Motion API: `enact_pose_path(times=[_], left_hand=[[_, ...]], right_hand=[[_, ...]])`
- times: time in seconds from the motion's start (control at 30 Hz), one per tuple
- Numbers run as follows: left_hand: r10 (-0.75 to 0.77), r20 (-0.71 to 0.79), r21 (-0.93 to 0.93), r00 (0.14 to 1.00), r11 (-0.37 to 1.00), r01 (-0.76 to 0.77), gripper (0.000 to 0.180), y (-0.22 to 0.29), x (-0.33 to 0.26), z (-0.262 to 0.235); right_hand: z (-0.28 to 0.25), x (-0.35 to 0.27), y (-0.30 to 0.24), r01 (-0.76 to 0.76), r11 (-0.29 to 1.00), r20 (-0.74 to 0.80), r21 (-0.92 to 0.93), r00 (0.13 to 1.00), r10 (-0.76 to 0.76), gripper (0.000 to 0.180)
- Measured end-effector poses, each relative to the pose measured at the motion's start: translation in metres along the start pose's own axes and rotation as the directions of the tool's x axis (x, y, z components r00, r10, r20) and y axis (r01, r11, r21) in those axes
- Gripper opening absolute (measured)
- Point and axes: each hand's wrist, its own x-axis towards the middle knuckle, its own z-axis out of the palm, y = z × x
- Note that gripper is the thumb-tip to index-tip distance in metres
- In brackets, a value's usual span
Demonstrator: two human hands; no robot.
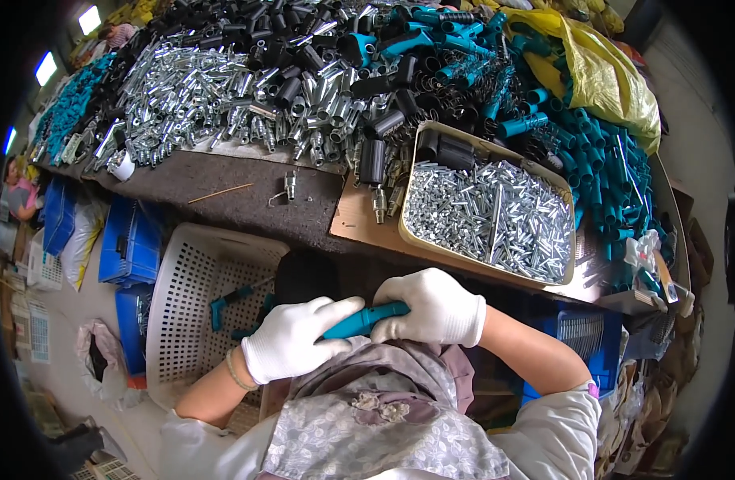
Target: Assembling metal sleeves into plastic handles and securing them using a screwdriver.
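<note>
Just above my lap, both gloved hands hold a teal plastic handle (366, 319), a slim tube-like piece. My left hand (294, 338), in a white glove, is closed around its left part, thumb on top. My right hand (433, 310), gloved in white too, grips the other end, and its fingers cover that tip. Directly beyond my right hand, on the bench edge, stands a cream tray (481, 270) full of small silver metal pins (495, 220). A silver metal connector (291, 186) sits alone on the dark bench top.
A white perforated basket (193, 340) with teal-handled pieces stands to my left, near blue bins (132, 240). Across the bench lie heaps of silver metal fittings (183, 92), black sleeves (371, 160) and teal handles (603, 172). A yellow sack (603, 80) lies at the far right.
</note>
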Motion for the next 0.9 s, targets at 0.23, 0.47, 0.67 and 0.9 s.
enact_pose_path(times=[0.23,0.47,0.67,0.9], left_hand=[[-0.282,0.073,-0.364,0.957,0.885,0.289,0.048,-0.001,-0.009,-0.006],[-0.492,0.176,-0.809,0.853,0.421,0.410,0.056,0.001,-0.018,0.012],[-0.556,0.054,-0.829,0.829,0.437,0.347,0.053,0.010,-0.024,0.009],[-0.567,-0.022,-0.803,0.823,0.500,0.323,0.054,0.016,-0.029,-0.004]], right_hand=[[-0.068,0.004,0.026,-0.053,0.971,-0.572,-0.232,0.815,-0.092,0.013],[-0.095,0.077,0.027,-0.005,0.899,-0.628,-0.437,0.718,-0.301,0.009],[-0.099,0.195,-0.001,-0.160,0.779,-0.482,-0.606,0.853,-0.200,0.039],[-0.095,0.256,-0.003,-0.369,0.669,-0.415,-0.646,0.904,0.098,0.044]])
